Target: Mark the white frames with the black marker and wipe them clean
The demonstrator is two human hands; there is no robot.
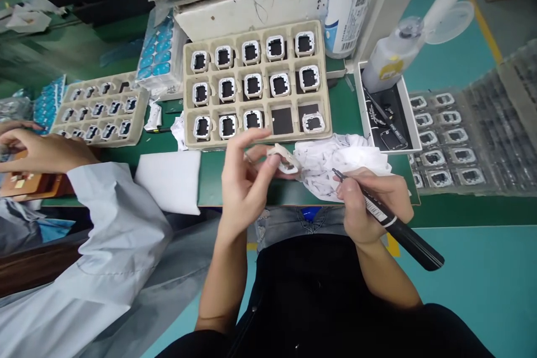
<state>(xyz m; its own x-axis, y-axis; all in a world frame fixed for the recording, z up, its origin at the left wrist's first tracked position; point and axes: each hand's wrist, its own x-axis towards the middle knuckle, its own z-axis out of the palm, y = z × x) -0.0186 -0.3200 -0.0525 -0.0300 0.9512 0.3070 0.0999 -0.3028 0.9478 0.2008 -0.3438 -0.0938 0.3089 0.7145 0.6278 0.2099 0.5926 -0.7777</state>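
Observation:
My left hand [248,184] pinches a small white watch-case frame [288,163] between thumb and fingers, tilted above the table's front edge. In my right hand [373,204] is a black marker pen [403,235], gripped like a writing tool. Its bare dark tip points up and left, apart from the frame. Just beyond my hands lies a beige compartment tray [257,102] with rows of similar white frames. One front-row pocket shows only its dark bottom, and the frame [312,122] beside it sits flatter than the others. A crumpled white cloth [329,159] lies between my hands.
A white box [413,128] with tools stands to the right, with a squeeze bottle [386,61] in it. A large clear bottle [351,5] stands behind. At left are a white foam sheet [168,179], another tray [140,123] and a co-worker's sleeve [121,212].

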